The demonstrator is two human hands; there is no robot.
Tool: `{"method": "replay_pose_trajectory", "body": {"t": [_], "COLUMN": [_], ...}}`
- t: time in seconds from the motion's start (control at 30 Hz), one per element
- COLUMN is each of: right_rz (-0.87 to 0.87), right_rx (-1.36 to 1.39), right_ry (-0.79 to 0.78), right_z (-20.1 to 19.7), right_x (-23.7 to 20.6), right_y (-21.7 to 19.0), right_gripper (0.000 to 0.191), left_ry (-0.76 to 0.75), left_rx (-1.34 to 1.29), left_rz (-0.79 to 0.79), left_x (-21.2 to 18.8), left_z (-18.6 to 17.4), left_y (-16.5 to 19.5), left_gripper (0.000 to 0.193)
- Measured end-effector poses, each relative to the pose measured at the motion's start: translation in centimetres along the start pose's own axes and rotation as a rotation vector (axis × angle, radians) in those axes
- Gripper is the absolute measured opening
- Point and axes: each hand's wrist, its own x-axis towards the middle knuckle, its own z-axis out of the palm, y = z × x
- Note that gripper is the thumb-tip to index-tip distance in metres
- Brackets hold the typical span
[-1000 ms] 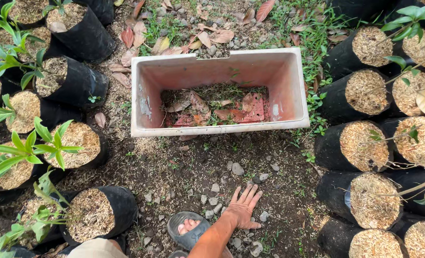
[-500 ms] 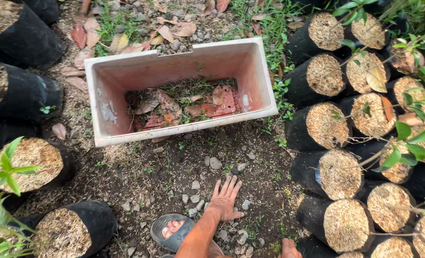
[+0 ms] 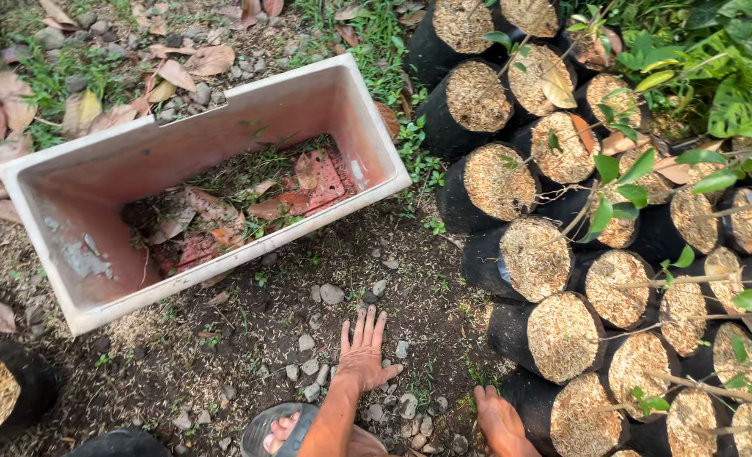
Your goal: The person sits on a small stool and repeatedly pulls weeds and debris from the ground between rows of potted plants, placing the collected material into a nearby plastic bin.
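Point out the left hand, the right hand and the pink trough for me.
left hand [image 3: 362, 357], head view, back of the hand.
right hand [image 3: 496, 416], head view, back of the hand.
pink trough [image 3: 97, 311], head view, near rim.

Soft, even daylight over a sharply rendered ground scene

The scene is lit by diffuse daylight from above; no hard shadows are cast, and only a faint shade is seen under the left hand [image 3: 362, 360] and beside the right hand [image 3: 496, 419] on the gravel. The inner walls of the pale planter box [image 3: 80, 313] are lit brightly but without glare, while its floor is left slightly dimmer. The black nursery bags [image 3: 486, 262] on the right are rendered very dark, with little detail kept in their sides. Focus is held across the whole frame, and no motion blur is noticed. Mild wide-angle bending is seen toward the edges, and the green leaves [image 3: 731, 85] at far right are rendered vividly.
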Motion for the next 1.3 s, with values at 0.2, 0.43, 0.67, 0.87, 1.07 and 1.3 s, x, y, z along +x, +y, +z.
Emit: {"method": "replay_pose_trajectory", "body": {"t": [0.2,0.43,0.67,0.87,1.07,1.3], "right_rz": [0.464,-0.026,-0.838,-0.591,-0.081,-0.241], "right_rx": [0.986,1.461,1.936,1.325,0.126,0.347], "right_ry": [-0.242,-0.052,-0.2,0.119,0.297,-0.052], "right_z": [-0.5,-19.2,-38.8,-25.8,-8.0,1.8], "right_x": [-2.1,-2.2,-1.1,1.4,1.8,-12.2], "right_y": [-1.2,-10.5,-25.2,-23.7,-9.9,-2.7], "right_gripper": [0.021,0.024,0.059,0.065,0.08,0.044], "left_ry": [0.062,0.026,0.014,-0.104,0.118,0.138], "left_rx": [0.004,0.025,0.061,0.124,0.009,-0.021], "left_rz": [0.035,0.02,0.004,0.014,0.07,0.077], "left_x": [0.4,1.2,1.2,1.8,1.6,1.1], "left_z": [1.0,1.9,1.7,3.0,4.7,5.2], "left_y": [-0.5,-0.8,-0.7,-0.5,-1.0,-1.1], "left_gripper": [0.125,0.126,0.124,0.11,0.125,0.126]}}
